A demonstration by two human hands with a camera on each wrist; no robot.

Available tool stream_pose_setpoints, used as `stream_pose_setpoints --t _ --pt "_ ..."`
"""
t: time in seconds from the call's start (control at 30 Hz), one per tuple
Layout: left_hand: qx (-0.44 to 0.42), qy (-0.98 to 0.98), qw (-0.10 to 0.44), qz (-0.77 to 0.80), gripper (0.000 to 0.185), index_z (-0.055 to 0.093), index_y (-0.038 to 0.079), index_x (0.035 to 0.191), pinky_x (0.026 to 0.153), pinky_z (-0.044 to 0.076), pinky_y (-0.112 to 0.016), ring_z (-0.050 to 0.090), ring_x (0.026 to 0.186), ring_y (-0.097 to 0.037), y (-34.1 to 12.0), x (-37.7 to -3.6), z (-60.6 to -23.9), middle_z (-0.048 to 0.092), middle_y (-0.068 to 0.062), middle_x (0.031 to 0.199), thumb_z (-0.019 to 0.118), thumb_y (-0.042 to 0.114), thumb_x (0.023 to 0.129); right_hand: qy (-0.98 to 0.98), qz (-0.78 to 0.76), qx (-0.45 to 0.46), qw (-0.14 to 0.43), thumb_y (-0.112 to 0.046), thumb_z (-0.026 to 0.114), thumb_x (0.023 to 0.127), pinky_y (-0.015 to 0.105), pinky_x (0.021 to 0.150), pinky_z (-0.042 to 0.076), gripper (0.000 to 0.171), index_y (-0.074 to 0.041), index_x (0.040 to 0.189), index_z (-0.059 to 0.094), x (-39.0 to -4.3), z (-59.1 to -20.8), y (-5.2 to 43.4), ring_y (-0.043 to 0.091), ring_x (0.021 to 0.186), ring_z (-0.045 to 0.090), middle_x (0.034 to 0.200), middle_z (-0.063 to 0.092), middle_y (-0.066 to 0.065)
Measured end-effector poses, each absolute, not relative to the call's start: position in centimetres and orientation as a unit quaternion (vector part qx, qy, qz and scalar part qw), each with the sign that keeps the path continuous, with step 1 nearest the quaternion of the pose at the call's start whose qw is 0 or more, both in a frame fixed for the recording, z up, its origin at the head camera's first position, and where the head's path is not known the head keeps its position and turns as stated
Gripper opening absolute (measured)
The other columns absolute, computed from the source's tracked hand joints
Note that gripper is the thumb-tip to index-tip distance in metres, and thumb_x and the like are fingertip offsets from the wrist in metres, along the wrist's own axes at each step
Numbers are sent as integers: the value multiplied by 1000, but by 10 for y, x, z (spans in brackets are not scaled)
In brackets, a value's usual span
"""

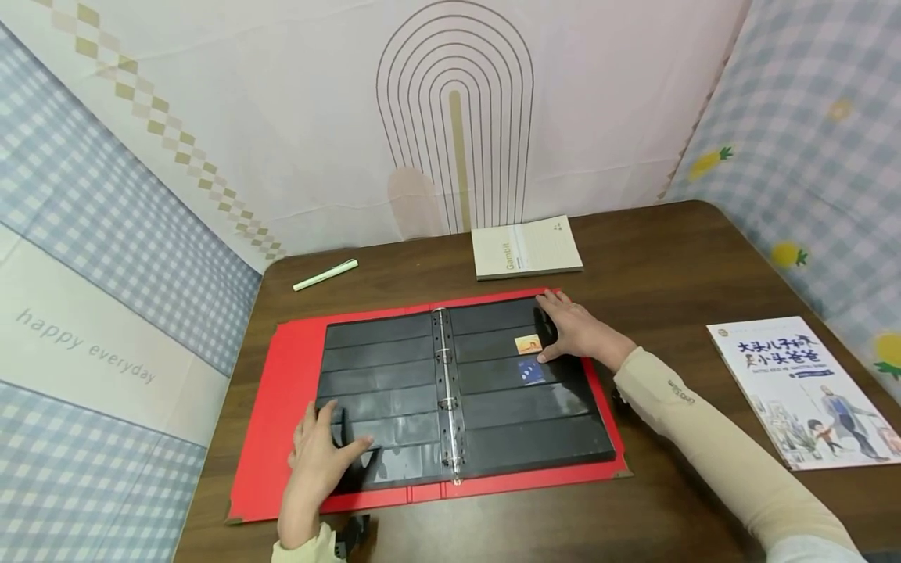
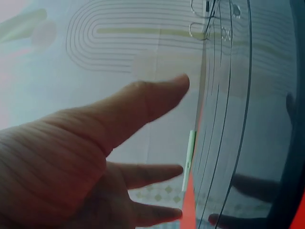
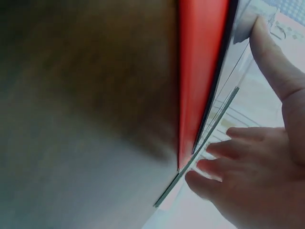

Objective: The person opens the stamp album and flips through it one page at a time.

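A red ring binder (image 1: 287,367) lies spread out with black pocketed pages on both sides of its metal rings (image 1: 447,403). Two small stamp-like cards, one yellow-orange (image 1: 527,345) and one dark blue (image 1: 531,371), sit in pockets of the right page (image 1: 521,442). My right hand (image 1: 573,327) is over that page's upper outer part, fingers spread, thumb tip right at the blue card's upper edge. Over the lower outer part of the left page (image 1: 394,403) is my left hand (image 1: 317,455), its thumb and fingers apart with nothing between them.
Behind the binder lie a pale green pen (image 1: 325,275) and a cream notebook (image 1: 528,249). An illustrated book (image 1: 809,391) with Chinese lettering rests at the right of the brown wooden table (image 1: 662,266). Printed cloth (image 1: 317,117) hangs along the back and sides.
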State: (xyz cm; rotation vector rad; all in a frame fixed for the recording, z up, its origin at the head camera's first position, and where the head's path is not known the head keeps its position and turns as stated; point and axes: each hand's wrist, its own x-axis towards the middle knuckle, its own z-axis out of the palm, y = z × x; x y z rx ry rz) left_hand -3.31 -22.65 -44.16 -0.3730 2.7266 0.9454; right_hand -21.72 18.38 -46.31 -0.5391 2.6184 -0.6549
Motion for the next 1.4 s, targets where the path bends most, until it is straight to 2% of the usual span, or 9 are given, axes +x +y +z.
stream_pose_setpoints --t 0.2,0.53,0.77,0.93,1.03,1.13,1.27,1.4 --pt "-75 929 121 341 93 33 4 156 102 -1 -83 -5 144 -62 -215 -39 -446 -1 -35 162 84 33 84 925 -248 -175 228 -32 85 83 62 117 16 112 5 159 11 -218 -461 188 47 151 3 165 1 28" --pt "-58 936 137 319 94 40 8 154 100 -7 -84 -9 142 -65 -209 -37 -461 6 -33 163 89 32 77 932 -199 -213 216 -36 80 88 60 118 15 102 12 156 20 -213 -457 188 49 149 11 162 10 33" --pt "-61 939 126 313 93 44 6 152 100 -7 -84 -9 142 -64 -208 -37 -462 6 -33 163 91 27 75 937 -187 -236 178 -35 79 89 59 119 16 95 13 153 27 -207 -458 187 49 148 19 159 21 36" --pt "-65 939 128 313 93 44 6 152 101 -7 -84 -9 142 -64 -207 -38 -462 6 -33 163 91 26 75 945 -175 -248 122 -30 83 85 60 116 23 87 14 147 39 -201 -457 185 50 142 33 149 39 37" --pt "-68 938 128 315 93 43 6 152 100 -7 -84 -10 142 -64 -206 -38 -462 5 -33 163 91 25 75 950 -157 -261 71 -29 87 81 62 112 29 82 13 140 48 -197 -457 182 49 130 48 139 53 34" --pt "-70 938 128 315 93 43 7 152 100 -7 -84 -10 142 -64 -206 -38 -463 5 -33 163 91 25 75 953 -149 -263 34 -29 90 77 64 108 32 83 13 136 51 -194 -458 179 44 117 60 132 60 30" --pt "-73 938 129 315 94 43 7 153 100 -6 -84 -10 142 -64 -205 -38 -463 5 -33 163 92 25 75 955 -168 -242 25 -26 92 74 68 108 29 90 13 141 46 -191 -458 176 40 112 65 136 57 31" --pt "-75 938 129 314 94 43 7 152 100 -6 -84 -9 142 -64 -204 -38 -464 5 -33 163 92 25 74 958 -174 -228 31 -26 92 74 70 108 25 97 12 147 40 -190 -460 175 47 121 58 149 42 33"
